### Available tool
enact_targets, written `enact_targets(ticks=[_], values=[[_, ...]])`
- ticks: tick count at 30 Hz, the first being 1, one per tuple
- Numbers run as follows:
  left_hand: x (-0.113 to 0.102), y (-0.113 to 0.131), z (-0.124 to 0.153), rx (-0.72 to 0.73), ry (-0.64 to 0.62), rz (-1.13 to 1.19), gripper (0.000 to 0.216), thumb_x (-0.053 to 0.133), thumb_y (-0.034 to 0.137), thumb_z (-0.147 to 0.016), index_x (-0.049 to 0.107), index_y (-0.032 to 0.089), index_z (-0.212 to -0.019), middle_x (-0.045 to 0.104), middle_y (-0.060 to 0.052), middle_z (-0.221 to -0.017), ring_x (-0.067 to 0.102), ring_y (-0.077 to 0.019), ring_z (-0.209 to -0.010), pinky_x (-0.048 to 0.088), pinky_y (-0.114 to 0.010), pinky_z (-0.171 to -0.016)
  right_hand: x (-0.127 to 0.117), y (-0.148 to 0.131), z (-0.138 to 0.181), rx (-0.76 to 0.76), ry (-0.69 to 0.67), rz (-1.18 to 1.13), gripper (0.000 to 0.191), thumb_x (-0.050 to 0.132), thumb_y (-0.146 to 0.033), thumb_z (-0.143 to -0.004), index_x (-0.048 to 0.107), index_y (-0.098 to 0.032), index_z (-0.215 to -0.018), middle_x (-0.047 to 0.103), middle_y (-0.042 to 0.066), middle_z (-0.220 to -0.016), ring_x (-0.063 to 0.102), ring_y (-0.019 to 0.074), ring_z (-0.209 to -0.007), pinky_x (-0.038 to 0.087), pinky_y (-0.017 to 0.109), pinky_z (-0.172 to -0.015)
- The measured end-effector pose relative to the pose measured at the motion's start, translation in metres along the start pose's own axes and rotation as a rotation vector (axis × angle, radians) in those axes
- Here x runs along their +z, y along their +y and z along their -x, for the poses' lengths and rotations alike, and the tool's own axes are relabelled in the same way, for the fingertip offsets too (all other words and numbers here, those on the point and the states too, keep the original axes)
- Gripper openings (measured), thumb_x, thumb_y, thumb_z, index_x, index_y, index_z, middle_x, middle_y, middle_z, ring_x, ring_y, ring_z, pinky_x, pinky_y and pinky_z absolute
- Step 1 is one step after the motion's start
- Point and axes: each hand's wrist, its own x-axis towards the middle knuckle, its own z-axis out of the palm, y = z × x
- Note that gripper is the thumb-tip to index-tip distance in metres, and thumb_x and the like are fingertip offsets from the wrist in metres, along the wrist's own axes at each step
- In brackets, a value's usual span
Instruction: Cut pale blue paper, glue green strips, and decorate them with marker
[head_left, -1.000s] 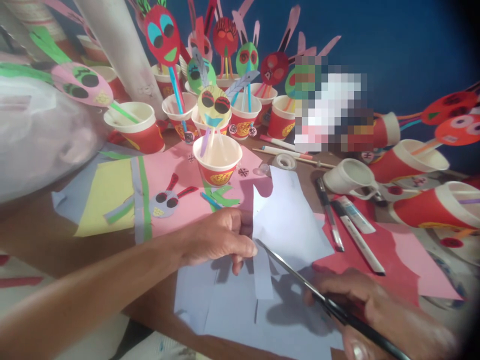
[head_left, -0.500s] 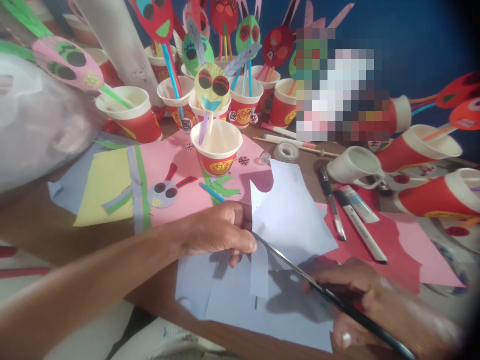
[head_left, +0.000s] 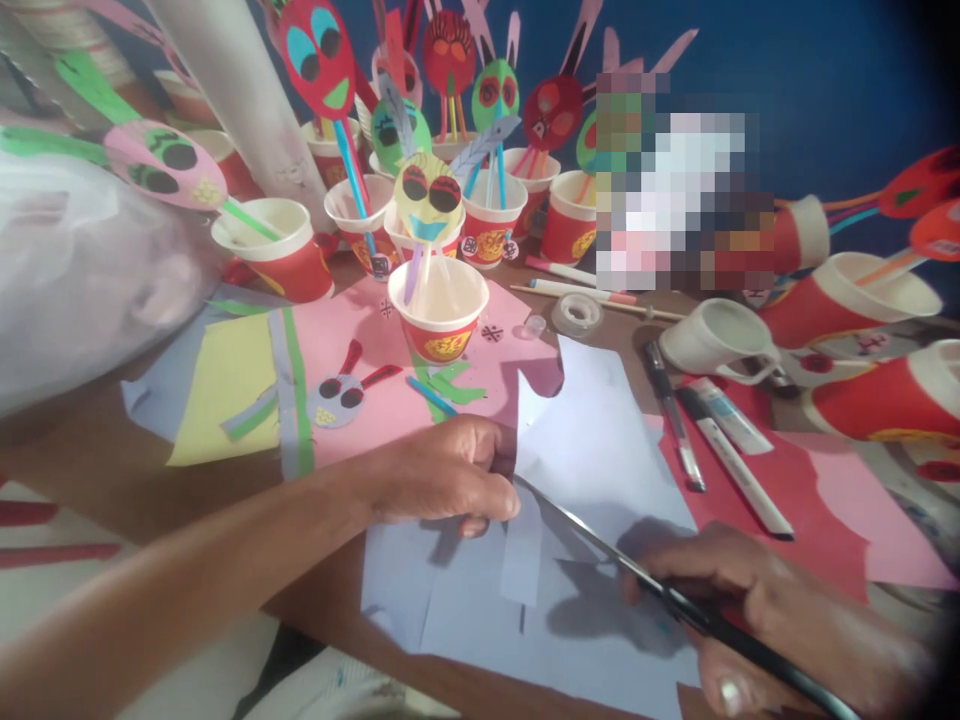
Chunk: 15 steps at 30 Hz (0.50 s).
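My left hand (head_left: 461,475) is closed on the edge of a pale blue sheet of paper (head_left: 600,440), thumb on top. My right hand (head_left: 750,600) grips a pair of scissors (head_left: 577,525) with black handles. Their narrow blades reach toward the left thumb and lie along the sheet, with the tip at the paper beside that thumb. A narrow paper strip (head_left: 520,570) hangs below the left thumb. Beneath both hands lies more pale blue paper (head_left: 465,610), marked by a short dark line.
A red-and-white paper cup (head_left: 439,310) with a yellow puppet face stands ahead, several similar cups behind it. Tape (head_left: 577,313), a white mug (head_left: 712,338), a black pen (head_left: 675,420) and a white marker (head_left: 739,470) lie rightward. Pink paper (head_left: 360,330) and a plastic bag (head_left: 90,270) are leftward.
The whole scene sits slightly lower and further right as the head view shifts. Both hands keep their hold, and the scissors stay at about the same place on the paper.
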Motion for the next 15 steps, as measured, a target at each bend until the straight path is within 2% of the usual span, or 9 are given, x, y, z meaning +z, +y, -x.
enact_targets(ticks=[5, 9, 12, 15], values=[[-0.001, 0.0, -0.001, -0.002, -0.023, 0.043, 0.026, 0.053, 0.008, -0.063, 0.07, 0.012, -0.082, 0.055, 0.007, -0.049, 0.042, -0.0044, -0.037, 0.034, -0.017, -0.041, -0.002, -0.009, -0.001, 0.034, -0.056, -0.035, 0.037, 0.078, -0.035, -0.055, 0.074, -0.025, -0.09, 0.073, 0.001, -0.084, 0.067, 0.0215, -0.08, 0.053, 0.021, -0.066], [-0.001, 0.001, 0.0, -0.027, -0.032, -0.001, 0.027, 0.052, 0.007, -0.064, 0.07, 0.012, -0.083, 0.054, 0.007, -0.046, 0.042, -0.0048, -0.036, 0.034, -0.017, -0.041, 0.0, -0.011, 0.0, 0.034, -0.03, 0.013, 0.029, 0.077, -0.037, -0.057, 0.075, -0.027, -0.084, 0.074, 0.0, -0.082, 0.069, 0.0243, -0.08, 0.054, 0.023, -0.062], [-0.001, 0.001, 0.001, -0.042, -0.029, -0.028, 0.028, 0.052, 0.006, -0.066, 0.071, 0.013, -0.085, 0.057, 0.006, -0.051, 0.043, -0.0046, -0.037, 0.036, -0.018, -0.042, 0.001, -0.013, 0.001, 0.052, -0.022, 0.054, 0.024, 0.075, -0.036, -0.059, 0.075, -0.028, -0.082, 0.074, 0.001, -0.08, 0.069, 0.0257, -0.078, 0.054, 0.025, -0.06], [-0.001, 0.0, 0.002, -0.049, -0.031, -0.052, 0.026, 0.053, 0.008, -0.065, 0.07, 0.014, -0.084, 0.057, 0.006, -0.053, 0.044, -0.0045, -0.038, 0.035, -0.018, -0.042, 0.001, -0.012, 0.0, 0.048, -0.022, 0.047, 0.026, 0.076, -0.036, -0.058, 0.075, -0.027, -0.083, 0.073, 0.0, -0.08, 0.068, 0.0249, -0.077, 0.053, 0.024, -0.059]])
